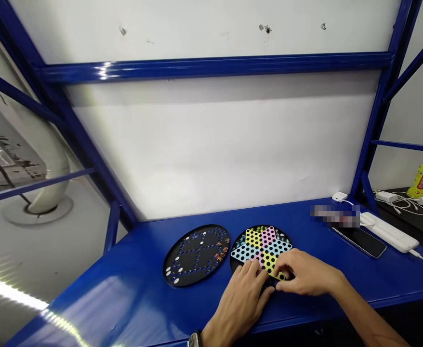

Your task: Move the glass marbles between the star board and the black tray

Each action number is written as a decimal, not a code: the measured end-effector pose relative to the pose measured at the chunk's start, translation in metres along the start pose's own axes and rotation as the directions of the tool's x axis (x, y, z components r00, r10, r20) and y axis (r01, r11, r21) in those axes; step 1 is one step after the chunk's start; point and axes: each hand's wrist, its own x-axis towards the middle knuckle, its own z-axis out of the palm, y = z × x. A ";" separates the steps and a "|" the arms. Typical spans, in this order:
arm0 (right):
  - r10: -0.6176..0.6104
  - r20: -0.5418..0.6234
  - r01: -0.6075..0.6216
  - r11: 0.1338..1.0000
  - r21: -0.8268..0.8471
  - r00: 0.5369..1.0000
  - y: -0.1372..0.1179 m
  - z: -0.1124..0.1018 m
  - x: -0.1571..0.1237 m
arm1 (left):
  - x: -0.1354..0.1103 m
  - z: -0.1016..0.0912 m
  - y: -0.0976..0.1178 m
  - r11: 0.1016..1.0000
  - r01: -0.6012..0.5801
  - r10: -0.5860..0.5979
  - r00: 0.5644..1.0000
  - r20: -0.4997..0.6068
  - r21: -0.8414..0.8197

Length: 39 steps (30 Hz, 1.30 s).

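Observation:
A round black Chinese checkers board (pixel 235 268) lies on the blue table, with a star of yellow, pink and light-blue sections with black holes. Dark and greenish marbles (pixel 283 237) show around its far rim. My left hand (pixel 245 293) rests over the near-left part of this board, fingers bent and thumb apart, holding nothing visible. At the near-right edge, my right hand (pixel 305 273) has its thumb and index finger curled toward each other by the rim. Anything between those fingertips is too small or hidden to make out. Both hands cover the board's near part.
Left of it lies another round black board (pixel 188 255) with holes, white pieces and reddish marbles. At the right are a phone (pixel 359 241), a white power strip (pixel 390 233) and a charger (pixel 339 196). Blue frame posts (pixel 372 115) and a white wall panel (pixel 218 149) bound the table.

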 end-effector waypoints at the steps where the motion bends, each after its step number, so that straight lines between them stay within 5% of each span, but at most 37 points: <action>1: -0.002 0.014 0.003 0.998 -0.063 1.000 -0.005 0.004 -0.001 | 0.000 -0.002 -0.002 1.000 -0.022 0.022 1.000 0.015 0.001; 18: -0.040 0.087 0.070 0.924 -0.376 0.995 -0.013 0.014 0.001 | 0.012 -0.014 -0.019 0.981 -0.191 0.191 0.969 0.158 -0.018; 39: -0.007 0.353 0.122 0.944 -0.305 0.935 -0.010 -0.008 0.035 | 0.024 -0.008 -0.030 0.924 -0.382 0.374 0.905 0.202 0.000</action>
